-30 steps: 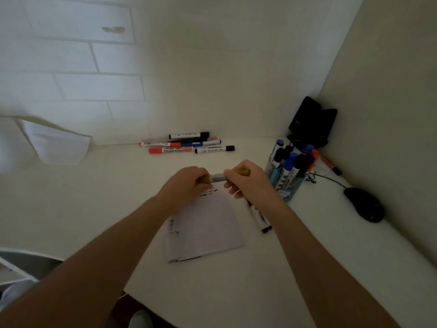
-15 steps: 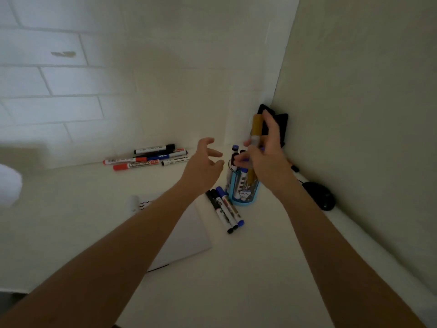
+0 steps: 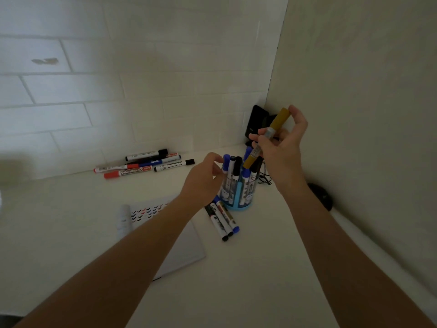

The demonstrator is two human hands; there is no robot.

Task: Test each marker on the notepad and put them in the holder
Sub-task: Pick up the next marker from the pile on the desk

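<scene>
Yellow marker [image 3: 267,139] above holder [image 3: 238,190]

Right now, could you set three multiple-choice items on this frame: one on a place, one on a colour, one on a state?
1. Where is the black mouse?
A) left of the holder
B) right of the holder, by the right wall
C) inside the holder

2. What colour is the cap of the marker in the right hand?
A) red
B) green
C) yellow

3. How is that marker?
A) held tilted above the holder
B) lying flat, released
C) standing fully in the holder

Key:
1 B, the mouse lies at the foot of the right wall.
2 C, the cap by the fingertips is yellow.
3 A, the right hand grips it slanted over the holder.
</scene>
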